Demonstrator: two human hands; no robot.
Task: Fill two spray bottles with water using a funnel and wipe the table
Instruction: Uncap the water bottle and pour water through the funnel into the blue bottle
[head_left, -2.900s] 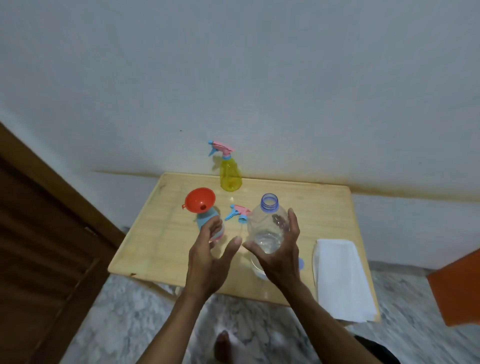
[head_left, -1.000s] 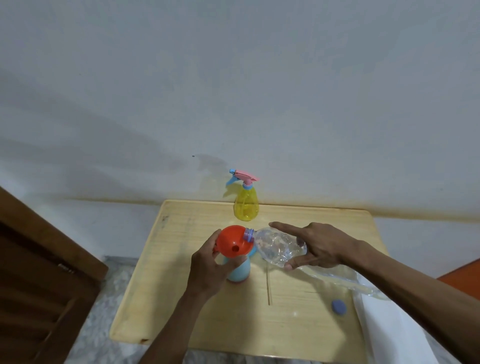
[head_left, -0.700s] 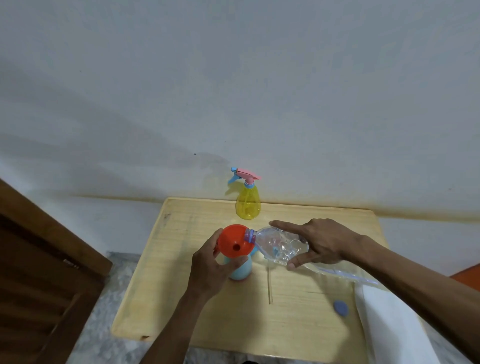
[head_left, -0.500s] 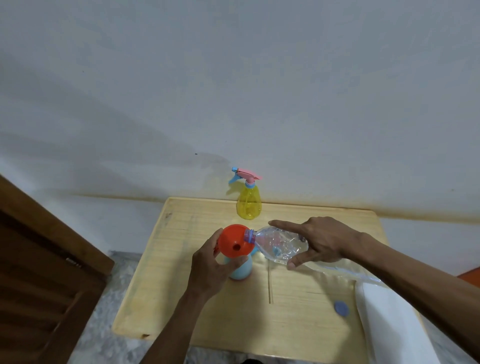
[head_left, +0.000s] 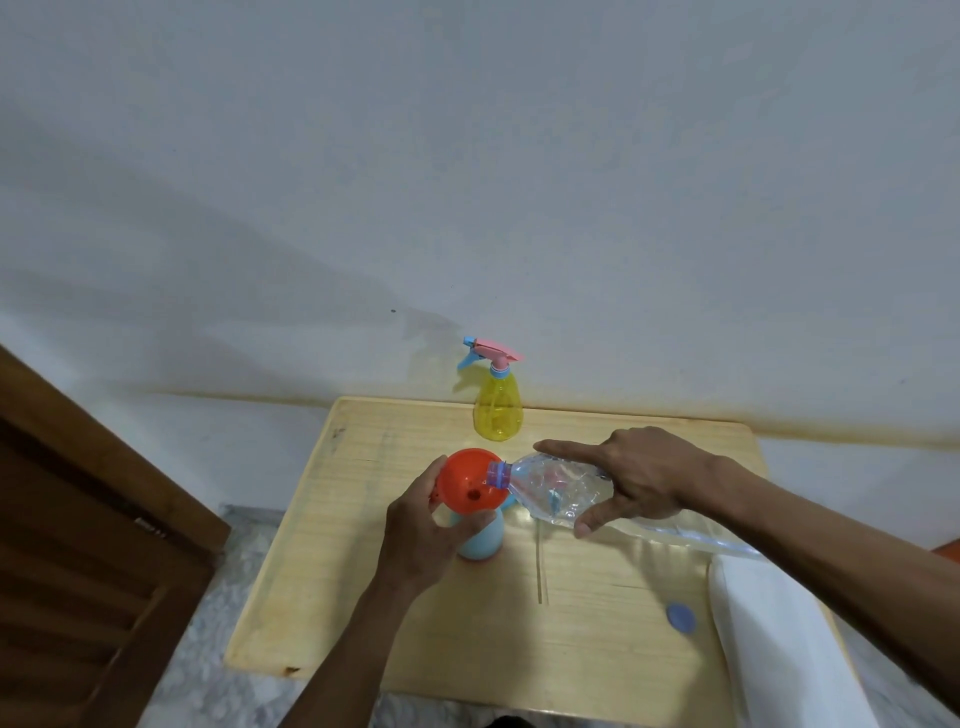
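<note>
The orange funnel (head_left: 470, 482) sits in the neck of the light blue spray bottle (head_left: 480, 540), which stands upright on the wooden table (head_left: 363, 597) a little left of its centre, its sprayer head off. Your left hand (head_left: 423, 535) is wrapped around the bottle's upper part just under the funnel, fingers closed behind it and thumb across the front, steadying both. Your right hand (head_left: 641, 475) holds the clear plastic water bottle (head_left: 553, 491) tipped nearly level, thumb under it and fingers over the top with the forefinger stretched along it toward the neck; the bottle's blue-ringed mouth rests over the funnel's right rim. Water shows inside the bottle, but you cannot tell from this view whether a stream is passing into the funnel. A small blue and pink part (head_left: 555, 493) shows through the clear bottle's wall and lies on the table behind it; its outline is too distorted to describe further. The yellow spray bottle (head_left: 497, 410), with its pink and blue trigger head fitted, stands upright at the middle of the table's far edge, well apart from the funnel. The round blue cap (head_left: 680, 617) lies flat near the table's right front corner, just beside the white cloth (head_left: 779, 649), which is laid along the right edge and overhangs the front edge. A dark wooden door (head_left: 78, 545) stands left of the table, and a pale wall (head_left: 467, 156) rises behind it.
</note>
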